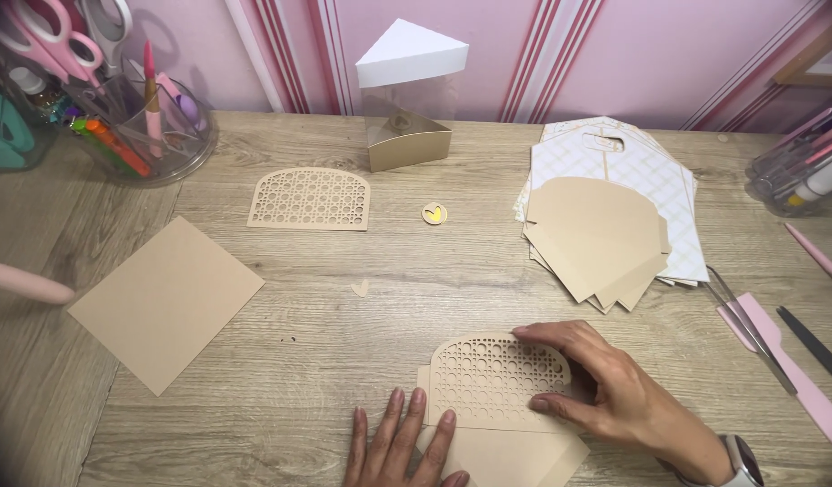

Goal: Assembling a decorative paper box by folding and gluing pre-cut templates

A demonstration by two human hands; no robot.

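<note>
Both hands (407, 446) (614, 392) flat on tan lattice cutout (492, 379), white-lidded wedge box (407, 95) behind.

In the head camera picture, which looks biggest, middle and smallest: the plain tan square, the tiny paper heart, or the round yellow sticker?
1. Plain tan square, biggest by far.
2. Round yellow sticker.
3. Tiny paper heart, though it is close to the sticker in size.

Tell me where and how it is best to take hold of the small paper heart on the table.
Probably pinch the heart by its pointed lower tip, coming from the near side. It lies flat on the table, apart from other pieces, so a fingernail may need to lift that tip first.
</note>
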